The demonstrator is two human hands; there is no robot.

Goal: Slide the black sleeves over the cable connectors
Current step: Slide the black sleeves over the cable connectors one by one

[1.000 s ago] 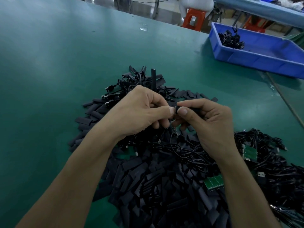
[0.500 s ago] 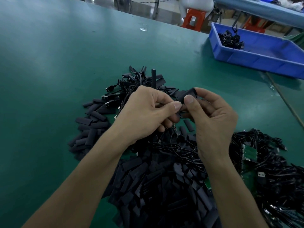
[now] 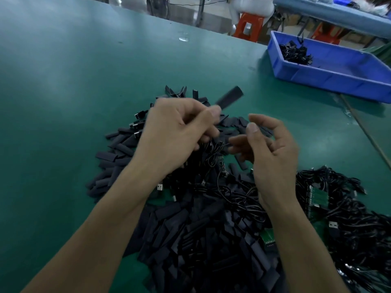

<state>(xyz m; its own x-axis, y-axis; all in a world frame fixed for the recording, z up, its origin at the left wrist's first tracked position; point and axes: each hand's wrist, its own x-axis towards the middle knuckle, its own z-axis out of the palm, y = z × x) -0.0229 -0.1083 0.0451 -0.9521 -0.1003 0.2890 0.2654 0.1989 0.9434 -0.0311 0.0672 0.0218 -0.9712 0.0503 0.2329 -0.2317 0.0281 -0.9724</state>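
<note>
Pinched a flat black plastic sleeve (image 3: 229,98) in the left hand (image 3: 177,134), tilted up above the heap of black sleeves and cables (image 3: 190,240); held the right hand (image 3: 270,153) loosely spread, empty, over that heap.

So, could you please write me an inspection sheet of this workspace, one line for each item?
Surface: green table, matt, with light glare.
Job's things: pile of black sleeves in the middle; one black sleeve sticks up from the left hand, blurred.
Clutter: green circuit boards among the black cables.
Hands: left hand pinches that sleeve; right hand open, holding nothing.
Cables: with USB plugs, tangled at the right; a few lie in the blue bin.
Surroundings: orange stools beyond the table.
</note>
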